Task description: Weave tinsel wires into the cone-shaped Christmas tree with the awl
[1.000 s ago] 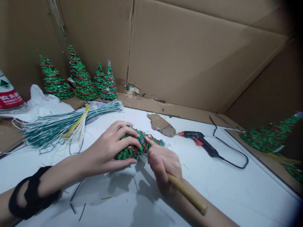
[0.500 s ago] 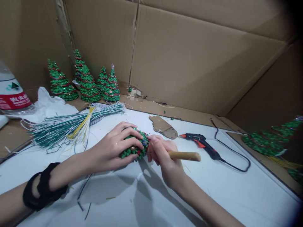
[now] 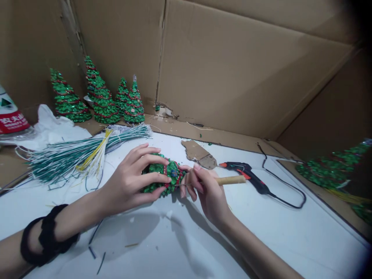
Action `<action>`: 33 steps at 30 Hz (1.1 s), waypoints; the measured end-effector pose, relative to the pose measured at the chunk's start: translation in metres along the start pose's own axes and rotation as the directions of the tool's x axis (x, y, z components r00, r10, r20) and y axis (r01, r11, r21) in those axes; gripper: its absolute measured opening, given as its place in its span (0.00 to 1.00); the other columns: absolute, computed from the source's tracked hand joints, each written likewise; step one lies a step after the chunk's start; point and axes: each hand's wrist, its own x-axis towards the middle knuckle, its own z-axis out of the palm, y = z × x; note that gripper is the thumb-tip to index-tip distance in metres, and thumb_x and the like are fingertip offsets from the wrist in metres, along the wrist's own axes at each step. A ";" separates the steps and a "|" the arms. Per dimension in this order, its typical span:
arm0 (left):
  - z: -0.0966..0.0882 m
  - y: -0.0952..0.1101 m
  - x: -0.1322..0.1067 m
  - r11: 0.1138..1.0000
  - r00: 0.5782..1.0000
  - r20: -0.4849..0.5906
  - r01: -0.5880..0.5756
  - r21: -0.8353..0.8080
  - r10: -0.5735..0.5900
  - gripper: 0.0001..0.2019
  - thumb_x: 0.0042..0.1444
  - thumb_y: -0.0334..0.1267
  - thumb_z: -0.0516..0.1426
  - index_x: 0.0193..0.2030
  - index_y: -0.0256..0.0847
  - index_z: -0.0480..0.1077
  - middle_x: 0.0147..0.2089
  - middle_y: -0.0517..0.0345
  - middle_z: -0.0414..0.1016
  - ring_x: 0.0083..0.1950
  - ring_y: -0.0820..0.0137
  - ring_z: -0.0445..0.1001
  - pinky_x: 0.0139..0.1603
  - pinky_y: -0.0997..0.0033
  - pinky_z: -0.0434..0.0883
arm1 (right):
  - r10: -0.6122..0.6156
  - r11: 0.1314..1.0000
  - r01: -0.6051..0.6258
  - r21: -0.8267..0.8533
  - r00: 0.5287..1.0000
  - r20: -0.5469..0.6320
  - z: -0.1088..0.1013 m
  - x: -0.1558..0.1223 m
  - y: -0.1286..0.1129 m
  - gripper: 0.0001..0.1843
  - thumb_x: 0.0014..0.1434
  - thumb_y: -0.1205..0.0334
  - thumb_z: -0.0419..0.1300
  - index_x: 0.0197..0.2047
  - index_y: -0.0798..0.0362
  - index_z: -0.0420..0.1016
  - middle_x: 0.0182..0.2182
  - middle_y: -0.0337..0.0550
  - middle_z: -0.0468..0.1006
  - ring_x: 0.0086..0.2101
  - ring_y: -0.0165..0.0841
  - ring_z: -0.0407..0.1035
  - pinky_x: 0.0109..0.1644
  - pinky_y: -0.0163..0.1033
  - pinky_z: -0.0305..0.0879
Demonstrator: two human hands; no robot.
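Lying on its side on the white board is a small green Christmas tree [image 3: 173, 172] with red garland. My left hand [image 3: 132, 179] is closed round it from the left, fingers over its top and thumb below. Between the fingers of my right hand [image 3: 209, 190] is an awl [image 3: 233, 180], its wooden handle pointing right. The thin metal shaft reaches left to the tree's side. Whether the tip is inside the tree or only touching it, I cannot tell. Some right fingertips are close against the tree.
A bundle of green and white wires [image 3: 72, 155] lies left, near white tissue [image 3: 55, 126] and a bottle [image 3: 13, 116]. Several finished-looking trees [image 3: 104, 102] stand behind. To the right are a cardboard scrap [image 3: 199, 154], a corded glue gun [image 3: 250, 176] and another tree [image 3: 328, 168].
The tree has turned a little in my left hand, showing more red garland. My right hand has shifted slightly right, and more of the awl's shaft shows. The whole view has moved slightly.
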 end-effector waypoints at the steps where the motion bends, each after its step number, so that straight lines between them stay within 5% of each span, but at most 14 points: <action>1: 0.000 0.000 0.000 1.000 1.000 -0.017 -0.004 0.007 0.004 0.09 0.52 0.31 0.59 0.39 0.47 0.73 0.46 0.55 0.74 0.55 0.62 0.67 0.60 0.48 0.62 | 0.001 1.000 -0.001 0.012 1.000 -0.007 0.000 0.000 0.000 0.28 0.61 0.50 0.51 0.12 0.49 0.53 0.08 0.31 0.56 0.17 0.30 0.64 0.49 0.43 0.64; 4: 0.001 0.000 0.001 1.000 0.999 -0.044 -0.014 0.011 0.015 0.09 0.51 0.30 0.59 0.38 0.47 0.74 0.43 0.56 0.75 0.52 0.63 0.69 0.58 0.51 0.64 | 0.011 0.999 -0.010 0.031 1.000 -0.021 0.000 0.002 0.000 0.28 0.59 0.50 0.52 0.11 0.48 0.52 0.07 0.30 0.54 0.16 0.30 0.64 0.56 0.45 0.59; 12: 0.001 0.001 0.000 1.000 0.998 -0.069 -0.004 -0.001 0.004 0.08 0.52 0.31 0.59 0.38 0.48 0.74 0.39 0.59 0.77 0.49 0.64 0.71 0.55 0.53 0.66 | 0.072 0.995 -0.071 0.065 0.997 -0.026 -0.001 0.005 -0.005 0.29 0.55 0.49 0.54 0.09 0.48 0.51 0.05 0.30 0.52 0.14 0.30 0.62 0.56 0.46 0.59; 18: 0.000 -0.003 -0.002 0.999 0.998 -0.058 0.024 -0.022 -0.025 0.07 0.55 0.31 0.57 0.37 0.49 0.74 0.38 0.60 0.77 0.53 0.63 0.70 0.57 0.52 0.64 | 0.139 0.985 -0.149 0.085 0.984 0.110 -0.003 0.003 -0.013 0.29 0.56 0.49 0.52 0.10 0.47 0.47 0.05 0.32 0.54 0.17 0.33 0.65 0.55 0.47 0.59; 26: 0.000 -0.003 -0.004 1.000 0.998 -0.058 -0.013 -0.013 0.013 0.05 0.58 0.33 0.56 0.38 0.46 0.72 0.39 0.60 0.78 0.53 0.64 0.69 0.59 0.51 0.60 | 0.066 0.989 -0.065 0.130 0.998 -0.001 0.003 0.002 -0.006 0.26 0.57 0.50 0.53 0.12 0.48 0.52 0.07 0.31 0.57 0.19 0.32 0.67 0.61 0.46 0.52; 33: -0.015 0.001 -0.005 0.998 0.996 -0.085 -0.011 -0.055 0.006 0.06 0.58 0.39 0.56 0.42 0.52 0.69 0.34 0.66 0.78 0.45 0.66 0.69 0.55 0.55 0.63 | 0.048 0.991 -0.042 0.126 0.998 -0.047 0.006 0.000 -0.003 0.26 0.57 0.47 0.53 0.12 0.48 0.55 0.08 0.32 0.58 0.19 0.32 0.65 0.57 0.46 0.57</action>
